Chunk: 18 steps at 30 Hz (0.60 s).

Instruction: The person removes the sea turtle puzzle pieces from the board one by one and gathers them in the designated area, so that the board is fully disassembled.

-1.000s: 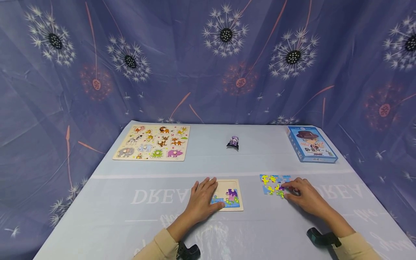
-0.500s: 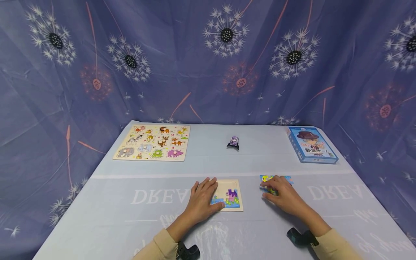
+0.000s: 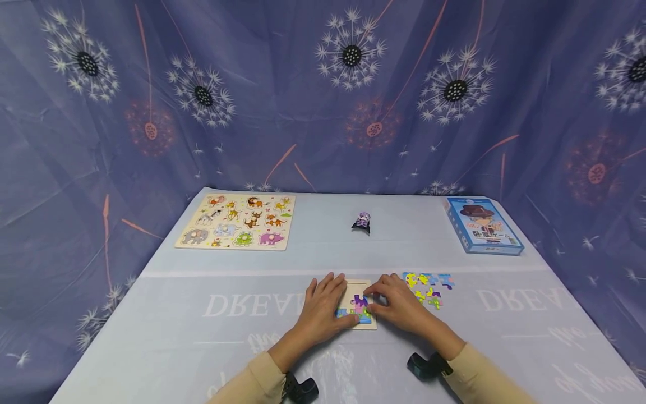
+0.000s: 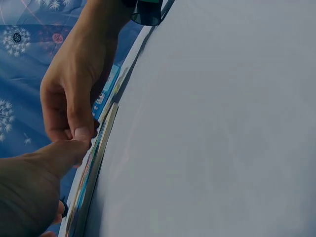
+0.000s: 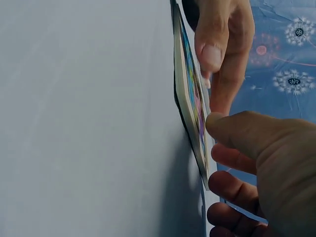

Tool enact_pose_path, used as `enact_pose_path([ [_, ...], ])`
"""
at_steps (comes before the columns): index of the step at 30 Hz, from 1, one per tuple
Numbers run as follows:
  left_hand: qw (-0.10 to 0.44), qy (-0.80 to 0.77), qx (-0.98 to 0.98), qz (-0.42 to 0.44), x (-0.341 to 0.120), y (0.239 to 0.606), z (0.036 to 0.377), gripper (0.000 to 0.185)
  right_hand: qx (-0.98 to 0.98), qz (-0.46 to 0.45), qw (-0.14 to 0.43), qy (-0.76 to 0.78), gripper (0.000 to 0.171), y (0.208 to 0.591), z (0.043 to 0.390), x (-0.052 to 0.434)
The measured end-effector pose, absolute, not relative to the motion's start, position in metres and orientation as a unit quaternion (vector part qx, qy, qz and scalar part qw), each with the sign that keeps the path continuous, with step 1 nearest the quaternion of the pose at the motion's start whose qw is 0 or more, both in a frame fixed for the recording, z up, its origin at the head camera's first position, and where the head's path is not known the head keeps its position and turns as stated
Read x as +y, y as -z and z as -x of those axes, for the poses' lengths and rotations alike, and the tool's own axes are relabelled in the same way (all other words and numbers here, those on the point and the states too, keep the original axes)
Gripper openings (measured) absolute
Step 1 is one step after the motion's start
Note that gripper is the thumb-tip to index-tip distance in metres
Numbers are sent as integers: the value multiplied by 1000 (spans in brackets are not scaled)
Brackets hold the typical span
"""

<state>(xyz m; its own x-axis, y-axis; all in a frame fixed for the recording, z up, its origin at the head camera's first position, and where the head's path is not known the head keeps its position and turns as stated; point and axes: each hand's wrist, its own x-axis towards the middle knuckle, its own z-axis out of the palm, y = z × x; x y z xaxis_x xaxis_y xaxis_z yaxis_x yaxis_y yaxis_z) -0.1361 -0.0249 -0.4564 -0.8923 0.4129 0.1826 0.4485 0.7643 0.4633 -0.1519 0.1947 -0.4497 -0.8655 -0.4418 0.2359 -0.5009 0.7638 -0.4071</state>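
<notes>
A small wooden puzzle tray (image 3: pixel 372 325) lies at the front middle of the table, partly filled with blue, pink and purple pieces (image 3: pixel 359 301). My left hand (image 3: pixel 323 306) rests across its left side, fingers extended and thumb on the lower pieces. At the tray's right side, my right hand (image 3: pixel 396 303) pinches a puzzle piece between thumb and fingertips, mostly hidden by the fingers. In the right wrist view, the right thumb (image 5: pixel 237 129) is right at the tray's coloured face. Loose puzzle pieces (image 3: pixel 419 279), yellow, blue and green, lie just beyond the right hand.
An animal peg puzzle board (image 3: pixel 234 221) lies at the back left. A small purple-and-black wrapped item (image 3: pixel 361 222) sits at the back middle, and a blue game box (image 3: pixel 484 225) at the back right. A dandelion-print curtain (image 3: pixel 282 84) hangs behind the table.
My right hand has travelled left from the loose pieces to the tray's right side. My left hand has shifted slightly right over the tray.
</notes>
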Motion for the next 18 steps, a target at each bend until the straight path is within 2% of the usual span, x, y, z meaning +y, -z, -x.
enact_pose_path([
  [6, 37, 227, -944, 236, -17, 459, 139, 83, -937, -252, 65, -233, 25, 451, 152, 193],
  [18, 42, 209, -950, 230, -14, 461, 136, 81, -943, -247, 59, -215, 29, 450, 150, 191],
])
